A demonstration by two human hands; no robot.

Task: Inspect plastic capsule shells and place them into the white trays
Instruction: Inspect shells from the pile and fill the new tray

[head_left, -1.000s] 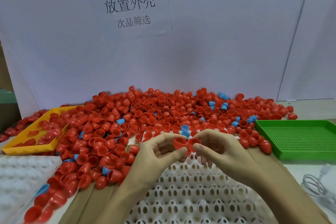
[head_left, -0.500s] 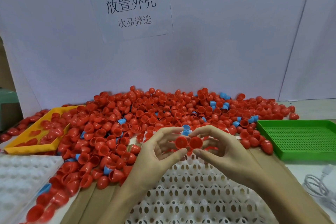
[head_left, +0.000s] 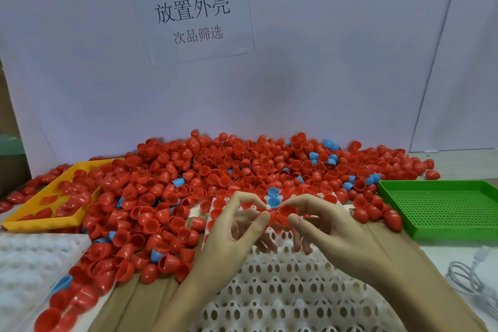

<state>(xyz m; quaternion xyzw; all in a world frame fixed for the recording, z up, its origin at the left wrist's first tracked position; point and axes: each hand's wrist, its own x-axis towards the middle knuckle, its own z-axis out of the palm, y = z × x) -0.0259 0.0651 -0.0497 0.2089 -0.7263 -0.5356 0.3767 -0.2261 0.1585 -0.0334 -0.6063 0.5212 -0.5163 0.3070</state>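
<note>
A big heap of red capsule shells (head_left: 215, 170), with a few blue ones mixed in, covers the table's middle. In front of it lies a white tray (head_left: 277, 286) with rows of egg-shaped holes. Above the tray's far end, my left hand (head_left: 237, 226) pinches a red shell (head_left: 270, 217) between thumb and forefinger. Beside it, my right hand (head_left: 320, 226) pinches another red shell (head_left: 287, 211), its hollow side facing up. The two shells touch or nearly touch.
A yellow tray (head_left: 40, 219) with a few red shells sits at the left. An empty green perforated tray (head_left: 442, 209) stands at the right. Another white tray (head_left: 29, 264) lies at the lower left. A white cable (head_left: 469, 275) coils at the lower right.
Both hands have turned their shells; the hollow sides that faced me now point upward and the shells sit slightly lower and closer together.
</note>
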